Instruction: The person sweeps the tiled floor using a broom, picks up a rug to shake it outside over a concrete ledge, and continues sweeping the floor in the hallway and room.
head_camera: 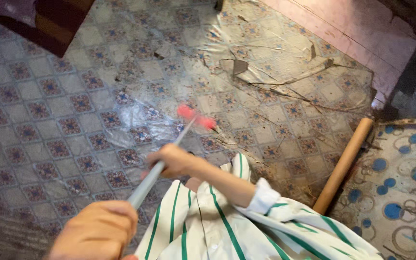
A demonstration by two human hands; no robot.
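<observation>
Gripping the broom handle [157,168], your left hand [97,231] and right hand [174,160] both keep fingers closed around it above the patterned floor [49,106].

I have a single view, from the head camera, looking steeply down from close above my left hand [95,231] and right hand [172,161]. Beyond them it takes in the patterned floor [49,96], tilted in frame.
</observation>
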